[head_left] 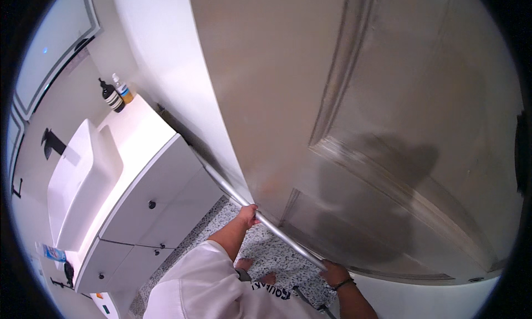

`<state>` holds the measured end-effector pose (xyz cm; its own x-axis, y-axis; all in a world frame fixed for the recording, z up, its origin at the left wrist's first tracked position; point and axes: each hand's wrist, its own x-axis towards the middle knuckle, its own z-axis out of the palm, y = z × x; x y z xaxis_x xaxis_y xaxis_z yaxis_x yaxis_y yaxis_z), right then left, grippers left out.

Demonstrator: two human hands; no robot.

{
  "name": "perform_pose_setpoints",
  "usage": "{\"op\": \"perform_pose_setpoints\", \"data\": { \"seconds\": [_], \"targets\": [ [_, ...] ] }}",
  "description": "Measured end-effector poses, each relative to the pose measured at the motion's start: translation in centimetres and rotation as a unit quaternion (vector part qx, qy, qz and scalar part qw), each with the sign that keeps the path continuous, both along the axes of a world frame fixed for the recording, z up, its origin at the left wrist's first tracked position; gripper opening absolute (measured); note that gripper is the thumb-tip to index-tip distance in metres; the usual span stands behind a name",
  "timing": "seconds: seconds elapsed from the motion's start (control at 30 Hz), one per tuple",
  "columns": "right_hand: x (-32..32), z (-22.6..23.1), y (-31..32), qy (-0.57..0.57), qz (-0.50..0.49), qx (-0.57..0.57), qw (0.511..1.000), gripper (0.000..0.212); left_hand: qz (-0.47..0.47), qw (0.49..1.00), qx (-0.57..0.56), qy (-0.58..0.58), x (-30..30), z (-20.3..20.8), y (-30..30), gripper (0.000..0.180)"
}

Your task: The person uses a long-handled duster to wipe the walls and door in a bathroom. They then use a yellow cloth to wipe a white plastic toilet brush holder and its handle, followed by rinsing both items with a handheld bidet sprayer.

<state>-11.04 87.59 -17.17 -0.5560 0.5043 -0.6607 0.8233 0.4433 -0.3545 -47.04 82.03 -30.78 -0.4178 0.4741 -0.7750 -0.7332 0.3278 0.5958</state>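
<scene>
Left grip (249, 215) and right grip (336, 274) clasp silver pole (279, 233) | door (271, 92) beyond | vanity (166, 191) at left

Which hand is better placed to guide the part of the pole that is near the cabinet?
Probably the left hand: it grips the silver pole on the side closer to the white cabinet. The right hand holds it farther from there.

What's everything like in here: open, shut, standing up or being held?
Silver pole, slanted and held
Left hand, closed on the pole
Right hand, closed on the pole
Cabinet fronts, shut
Dark bottle, upright
Clear bottle, upright
Black faucet, no water seen running
Panelled door, cannot tell if open or shut
</scene>
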Motion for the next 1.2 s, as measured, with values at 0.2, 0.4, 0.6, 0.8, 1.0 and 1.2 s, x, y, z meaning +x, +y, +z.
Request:
{"op": "perform_pose_setpoints", "data": {
  "seconds": [0.2, 0.4, 0.6, 0.8, 1.0, 1.2],
  "targets": [
    [-0.5, -2.7, -2.1, -0.030, -0.040, 0.001, 0.999, 0.051, 0.019, 0.998, -0.065, 0.011, -0.5, -4.7, 0.8, 0.034],
    [-2.6, 0.8, -1.2, -0.021, 0.024, 0.042, 0.999, 0.048, 0.056, 0.980, -0.113, 0.155, 3.4, -5.4, 0.5, 0.070],
    [-3.6, -0.1, -0.5, 0.009, 0.069, 0.120, 0.990, 0.038, 0.036, 0.995, -0.083, 0.048, 4.1, -6.1, 2.9, 0.088],
    [-4.3, -1.1, -2.8, -0.020, 0.049, 0.054, 0.997, 0.036, -0.021, 0.996, -0.079, 0.026, 2.5, -11.7, -1.2, 0.064],
    [0.4, 3.2, -5.9, -0.042, 0.027, 0.107, 0.993, 0.037, 0.002, 0.998, -0.049, -0.029, 9.6, -4.7, -2.0, 0.081],
    [8.8, 10.3, -8.4, -0.035, -0.049, 0.147, 0.987, 0.033, -0.086, 0.990, -0.071, -0.090, 18.6, 6.8, -3.1, 0.036]
  ]
}}
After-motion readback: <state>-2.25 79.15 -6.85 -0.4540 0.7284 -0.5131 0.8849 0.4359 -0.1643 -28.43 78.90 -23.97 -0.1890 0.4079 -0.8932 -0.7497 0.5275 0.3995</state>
